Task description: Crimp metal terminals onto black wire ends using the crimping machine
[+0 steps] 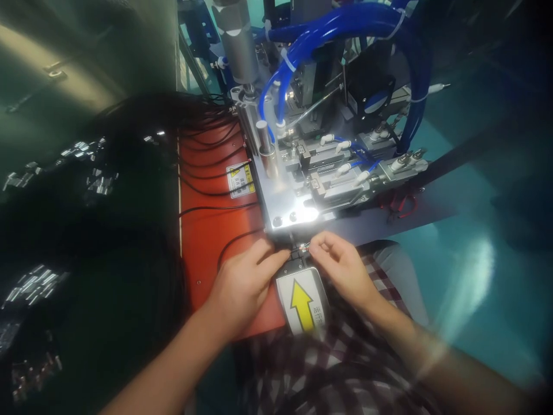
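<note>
My left hand (244, 282) and my right hand (343, 265) meet at the near edge of a metal machine plate (283, 199). Both pinch a small black connector (298, 252) with a shiny tip, which sits on the end of a black cable. The left fingers close on it from the left, the right fingertips from the right. Just below the hands lies a grey pad with a yellow arrow label (302, 302). The cable runs back over the orange bench top (207, 230).
Several black cables (211, 173) cross the orange surface towards a dark heap at the left. The machine carries blue air hoses (328, 29), a steel cylinder (237, 40) and small pneumatic slides (345, 167). A yellow warning sticker (242, 180) lies beside the plate. Red-handled pliers (401, 204) rest to the right.
</note>
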The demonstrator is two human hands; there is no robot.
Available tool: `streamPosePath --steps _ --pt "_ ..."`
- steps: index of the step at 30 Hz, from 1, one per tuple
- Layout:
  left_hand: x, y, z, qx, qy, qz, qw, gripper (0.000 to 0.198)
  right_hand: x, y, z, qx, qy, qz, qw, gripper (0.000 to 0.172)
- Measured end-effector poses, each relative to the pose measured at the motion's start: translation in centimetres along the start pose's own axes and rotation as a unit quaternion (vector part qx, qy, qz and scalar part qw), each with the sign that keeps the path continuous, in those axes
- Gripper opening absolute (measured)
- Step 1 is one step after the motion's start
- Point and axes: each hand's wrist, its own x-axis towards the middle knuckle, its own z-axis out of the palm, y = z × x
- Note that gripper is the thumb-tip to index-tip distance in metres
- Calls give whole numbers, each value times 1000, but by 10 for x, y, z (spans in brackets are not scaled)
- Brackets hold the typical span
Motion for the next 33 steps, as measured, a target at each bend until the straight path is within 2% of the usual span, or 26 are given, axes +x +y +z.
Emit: streamPosePath --steps 3,8,10,13,15,17,20,23,28,30,33 --pt "0 0 0 2 1 3 1000 28 0 -3 3 -2 5 2 1000 20" --pt "-2 0 0 3 0 3 1000 29 0 -2 6 -42 41 -35 998 18" --pt "-2 0 0 2 0 3 1000 29 -1 -4 5 -25 38 -9 999 21" --pt "-2 0 1 1 -1 4 1000 29 -1 -9 2 -7 -3 44 999 24" --pt "-2 0 1 1 -1 3 1000 29 -1 -12 0 -10 -27 57 998 25" --pt "-2 0 1 1 -1 3 1000 29 0 -11 0 -5 -20 53 998 27" --pt "-2 0 1 2 1 3 1000 29 1 -6 5 -4 41 25 999 24" --pt "-2 0 2 2 1 5 1000 28 1 1 10 -46 102 -40 993 19" --pt "-4 0 1 -3 -6 -3 1000 28 1 5 12 -126 110 -106 980 19" --pt "-4 0 1 -3 -8 -4 1000 28 1 3 12 -116 104 -85 984 19" --pt "-4 0 1 2 -6 4 1000 29 2 -3 11 -47 70 10 996 24"
